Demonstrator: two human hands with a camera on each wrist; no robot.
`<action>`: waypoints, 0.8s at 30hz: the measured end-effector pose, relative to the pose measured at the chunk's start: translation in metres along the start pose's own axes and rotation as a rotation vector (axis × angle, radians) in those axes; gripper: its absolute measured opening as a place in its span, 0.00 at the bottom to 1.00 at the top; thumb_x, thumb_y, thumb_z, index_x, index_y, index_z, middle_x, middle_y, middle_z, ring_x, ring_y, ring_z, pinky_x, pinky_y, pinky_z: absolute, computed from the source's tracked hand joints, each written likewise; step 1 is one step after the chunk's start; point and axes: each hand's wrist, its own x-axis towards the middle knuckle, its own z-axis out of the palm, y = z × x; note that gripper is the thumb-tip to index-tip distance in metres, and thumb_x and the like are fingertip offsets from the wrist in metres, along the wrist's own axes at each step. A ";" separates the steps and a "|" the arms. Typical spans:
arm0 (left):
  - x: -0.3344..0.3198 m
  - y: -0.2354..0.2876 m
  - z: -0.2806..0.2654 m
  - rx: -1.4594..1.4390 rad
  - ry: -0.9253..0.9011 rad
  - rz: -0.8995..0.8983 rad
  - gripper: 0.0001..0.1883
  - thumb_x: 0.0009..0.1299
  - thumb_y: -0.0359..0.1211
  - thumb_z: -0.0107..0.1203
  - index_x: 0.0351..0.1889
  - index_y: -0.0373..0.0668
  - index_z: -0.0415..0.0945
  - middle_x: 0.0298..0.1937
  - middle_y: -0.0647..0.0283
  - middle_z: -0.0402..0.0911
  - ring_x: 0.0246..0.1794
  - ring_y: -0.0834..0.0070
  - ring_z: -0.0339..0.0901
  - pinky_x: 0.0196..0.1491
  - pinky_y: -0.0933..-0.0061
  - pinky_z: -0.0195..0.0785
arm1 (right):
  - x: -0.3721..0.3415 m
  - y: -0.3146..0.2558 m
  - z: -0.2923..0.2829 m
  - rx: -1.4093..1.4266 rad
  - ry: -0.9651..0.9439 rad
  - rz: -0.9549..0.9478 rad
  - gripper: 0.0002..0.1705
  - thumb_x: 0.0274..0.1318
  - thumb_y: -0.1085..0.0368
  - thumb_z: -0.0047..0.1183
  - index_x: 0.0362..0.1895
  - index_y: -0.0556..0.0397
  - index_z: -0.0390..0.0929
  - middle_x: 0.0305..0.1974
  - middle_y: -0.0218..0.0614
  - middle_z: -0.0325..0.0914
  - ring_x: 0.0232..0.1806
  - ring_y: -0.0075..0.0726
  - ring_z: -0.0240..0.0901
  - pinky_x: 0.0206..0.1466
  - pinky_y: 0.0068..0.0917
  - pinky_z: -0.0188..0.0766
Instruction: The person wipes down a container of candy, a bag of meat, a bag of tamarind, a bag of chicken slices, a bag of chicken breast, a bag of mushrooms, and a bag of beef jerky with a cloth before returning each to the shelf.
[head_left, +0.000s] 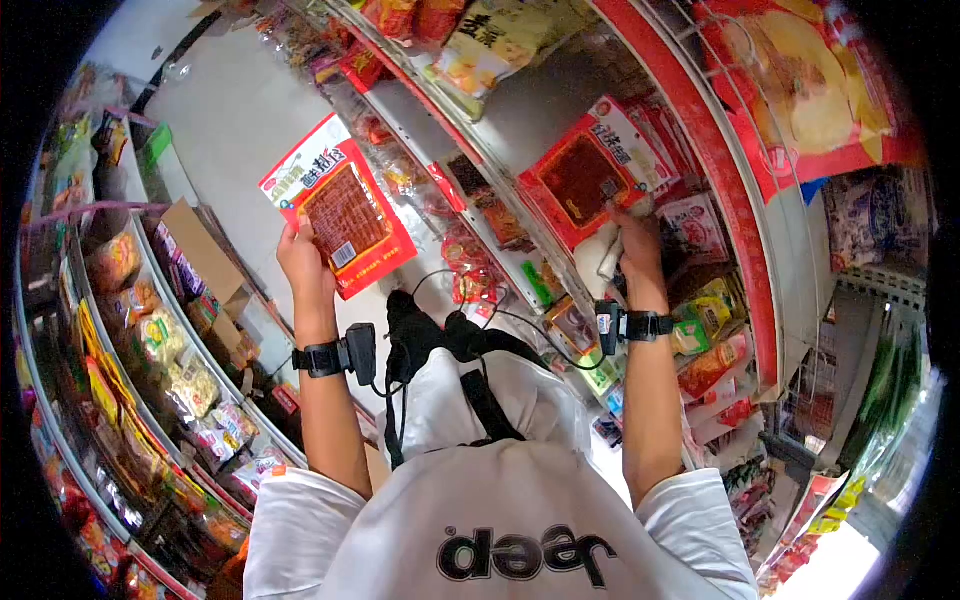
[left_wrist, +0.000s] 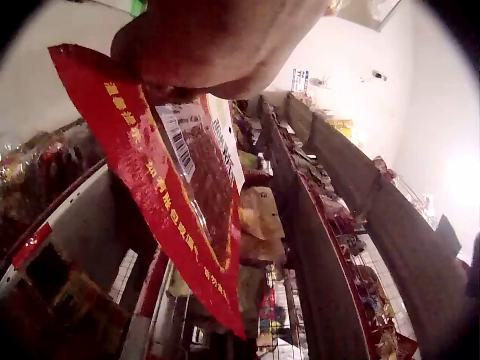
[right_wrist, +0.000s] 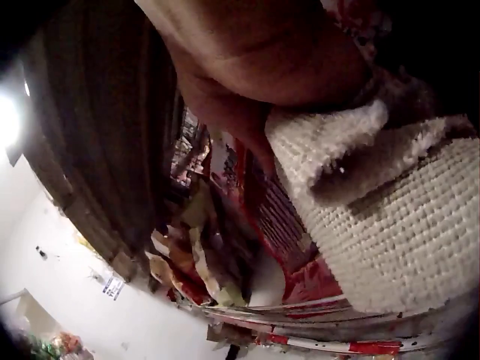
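My left hand (head_left: 305, 255) pinches the lower left edge of a red snack packet (head_left: 390, 250), whose clear window shows brown contents and a barcode label. The left wrist view has this packet (left_wrist: 161, 202) hanging below the hand. On the shelf to the right, my right hand (head_left: 640, 245) grips a folded white cloth (head_left: 597, 250), its fingertips at the lower right edge of a similar red packet (head_left: 555, 190). In the right wrist view the woven cloth (right_wrist: 405, 217) bulges from under the hand, with the packet's red front (right_wrist: 311, 281) partly hidden behind it.
More red packets (head_left: 655, 130) stand behind the right one. A red shelf edge (head_left: 735, 150) curves past on the right, with a large hanging snack bag (head_left: 790, 90) beyond. Shelves of bagged snacks (head_left: 190, 385) line the left, near an open cardboard box (head_left: 205, 250).
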 end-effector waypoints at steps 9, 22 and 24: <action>-0.002 0.001 -0.001 -0.021 -0.014 0.000 0.12 0.71 0.30 0.45 0.47 0.32 0.71 0.42 0.60 0.78 0.39 0.74 0.75 0.43 0.74 0.68 | -0.001 -0.007 -0.027 -0.685 0.273 -0.163 0.38 0.34 0.48 0.67 0.40 0.70 0.73 0.41 0.51 0.74 0.39 0.44 0.72 0.40 0.38 0.68; -0.024 0.028 0.034 -0.203 -0.494 -0.309 0.20 0.69 0.36 0.49 0.54 0.34 0.65 0.52 0.58 0.74 0.52 0.69 0.72 0.57 0.65 0.62 | -0.119 -0.085 -0.018 -0.882 0.169 0.336 0.27 0.47 0.59 0.58 0.47 0.66 0.68 0.37 0.44 0.76 0.39 0.34 0.72 0.43 0.29 0.67; -0.034 0.015 0.035 -0.318 -0.587 -0.420 0.20 0.67 0.33 0.51 0.56 0.36 0.64 0.54 0.58 0.72 0.53 0.69 0.70 0.58 0.64 0.62 | -0.134 -0.068 0.003 -0.398 -0.057 -0.017 0.20 0.52 0.65 0.52 0.48 0.64 0.69 0.42 0.42 0.75 0.42 0.33 0.70 0.46 0.28 0.66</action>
